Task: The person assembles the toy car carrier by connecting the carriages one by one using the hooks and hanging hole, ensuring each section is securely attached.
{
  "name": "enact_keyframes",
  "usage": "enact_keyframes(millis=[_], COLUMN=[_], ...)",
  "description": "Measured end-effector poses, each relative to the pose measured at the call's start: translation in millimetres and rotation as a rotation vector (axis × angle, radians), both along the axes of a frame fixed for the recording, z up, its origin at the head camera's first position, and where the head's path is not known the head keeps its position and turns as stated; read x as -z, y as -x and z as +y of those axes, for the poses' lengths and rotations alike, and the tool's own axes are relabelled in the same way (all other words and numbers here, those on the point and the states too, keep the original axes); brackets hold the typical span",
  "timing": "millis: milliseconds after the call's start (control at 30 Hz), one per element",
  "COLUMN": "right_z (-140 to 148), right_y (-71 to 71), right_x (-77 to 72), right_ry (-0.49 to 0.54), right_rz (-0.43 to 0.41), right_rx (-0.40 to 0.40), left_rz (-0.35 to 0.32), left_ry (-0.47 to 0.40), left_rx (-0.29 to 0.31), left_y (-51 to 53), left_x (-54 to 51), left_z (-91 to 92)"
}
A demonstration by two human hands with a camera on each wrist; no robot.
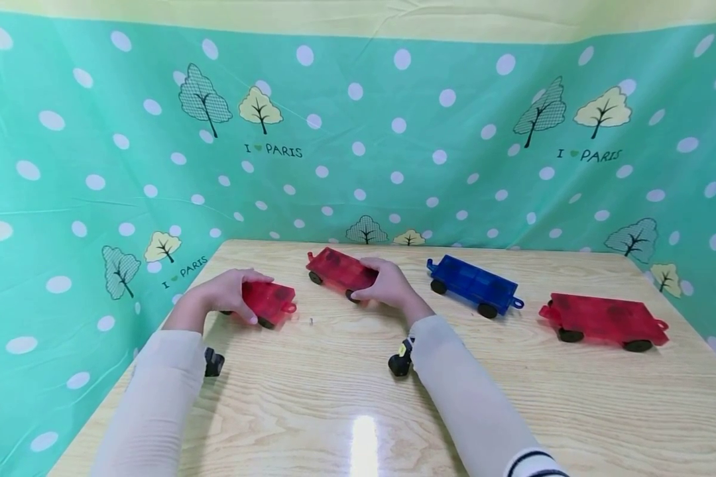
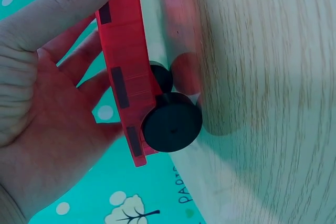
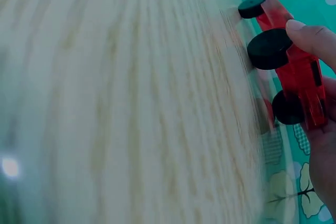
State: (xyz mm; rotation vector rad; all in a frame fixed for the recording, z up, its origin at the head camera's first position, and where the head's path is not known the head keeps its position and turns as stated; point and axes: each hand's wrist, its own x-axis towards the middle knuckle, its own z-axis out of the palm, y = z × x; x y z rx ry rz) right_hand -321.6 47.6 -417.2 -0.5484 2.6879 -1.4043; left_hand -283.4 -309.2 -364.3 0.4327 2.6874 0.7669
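Note:
At the table's left side my left hand (image 1: 227, 295) grips a translucent red toy wagon (image 1: 268, 299) with black wheels; its hook-ring end points right. In the left wrist view the thumb lies along one side of this wagon (image 2: 123, 66), with the fingers on the other side. Near the back middle, my right hand (image 1: 390, 286) holds the near right end of a second red toy wagon (image 1: 337, 268), a peg standing at its far left end. The right wrist view has the thumb on this wagon's side (image 3: 302, 80) above a wheel. The palm side is partly cut off there.
Right of my right hand stands a blue toy wagon (image 1: 474, 285), angled on the wooden table (image 1: 310, 404). Farther right is another red toy wagon (image 1: 602, 318). A green dotted cloth (image 1: 358, 119) hangs behind the table and at its sides.

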Motion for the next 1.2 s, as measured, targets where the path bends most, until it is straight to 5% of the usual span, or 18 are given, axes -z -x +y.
enact_keyframes(millis=[400, 767, 1200], right_z=[17, 22, 32], right_y=[-3.7, -5.1, -15.3], right_x=[4.0, -3.8, -3.4], right_ry=[0.034, -0.123, -0.051], right_rz=[-0.05, 0.018, 0.002], right_rx=[-0.052, -0.094, -0.106], left_rz=[-0.001, 0.003, 0.02], left_ry=[-0.036, -0.05, -0.034], left_rx=[-0.018, -0.013, -0.049], left_y=[1.3, -0.3, -5.5], left_x=[0.8, -0.2, -0.8], left_z=[-1.8, -2.7, -7.7])
